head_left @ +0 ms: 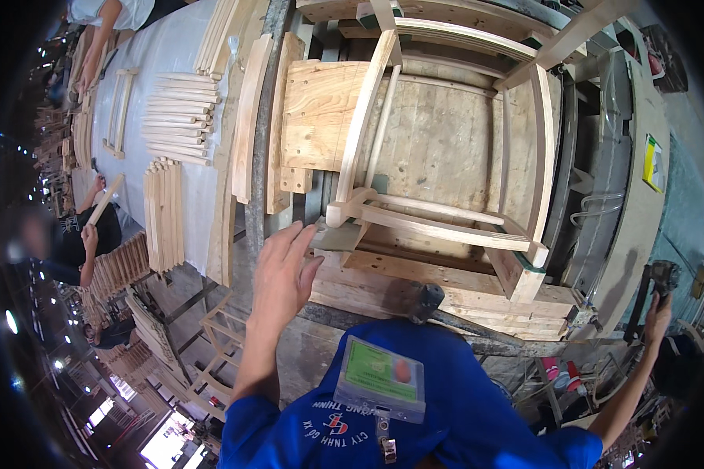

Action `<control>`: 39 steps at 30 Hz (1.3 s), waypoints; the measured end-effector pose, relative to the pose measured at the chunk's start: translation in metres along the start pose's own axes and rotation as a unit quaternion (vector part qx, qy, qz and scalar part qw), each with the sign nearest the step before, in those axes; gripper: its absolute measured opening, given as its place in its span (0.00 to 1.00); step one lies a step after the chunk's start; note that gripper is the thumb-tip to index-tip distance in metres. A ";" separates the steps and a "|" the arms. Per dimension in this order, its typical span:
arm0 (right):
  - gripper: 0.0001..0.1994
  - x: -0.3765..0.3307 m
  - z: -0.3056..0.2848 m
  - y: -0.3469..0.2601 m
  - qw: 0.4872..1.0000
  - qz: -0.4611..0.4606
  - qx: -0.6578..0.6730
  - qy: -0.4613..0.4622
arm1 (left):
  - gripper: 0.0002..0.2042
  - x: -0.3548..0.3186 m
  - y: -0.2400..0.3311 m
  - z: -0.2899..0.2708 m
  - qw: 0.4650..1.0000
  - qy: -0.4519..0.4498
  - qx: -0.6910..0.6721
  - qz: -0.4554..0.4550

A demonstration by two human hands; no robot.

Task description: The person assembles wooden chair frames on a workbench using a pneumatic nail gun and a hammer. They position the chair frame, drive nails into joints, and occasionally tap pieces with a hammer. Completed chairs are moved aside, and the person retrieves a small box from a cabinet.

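Observation:
A pale wooden chair frame [446, 224] lies in a wooden jig [516, 275] on the bench, with its legs and rails joined into an open box. My left hand [284, 270] is beside the frame's near left corner, fingers stretched out and holding nothing. Its fingertips are close to a grey pad [338, 236] under that corner; whether they touch is unclear. Far off to the right, my right hand [659, 316] grips a black hand-held tool [663, 275] that looks like a nail gun. The tool is well away from the frame.
Left of the jig, a table [129, 184] holds stacked wooden sticks [180, 117] and slats [164, 215]. A person [86, 234] there holds a wooden piece; another person's arm [100, 47] reaches in above. A black knob-ended fitting [426, 302] sits at the bench's near edge.

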State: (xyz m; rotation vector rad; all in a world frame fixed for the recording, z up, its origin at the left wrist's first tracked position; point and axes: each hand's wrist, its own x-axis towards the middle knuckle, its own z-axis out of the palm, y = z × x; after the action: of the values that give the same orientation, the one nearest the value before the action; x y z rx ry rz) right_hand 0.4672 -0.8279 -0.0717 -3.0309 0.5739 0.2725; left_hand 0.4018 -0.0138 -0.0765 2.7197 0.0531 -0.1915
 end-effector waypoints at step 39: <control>0.31 -0.117 0.190 -0.545 0.123 0.295 0.718 -0.619 | 0.18 0.000 0.058 0.121 0.367 -0.001 -0.845 -0.389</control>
State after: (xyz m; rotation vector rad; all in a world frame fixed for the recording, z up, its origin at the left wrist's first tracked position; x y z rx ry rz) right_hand 0.5288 -0.2641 -0.2313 0.0103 0.7747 1.0537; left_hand 0.3902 -0.1157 -0.1634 0.3704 0.9293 -0.1890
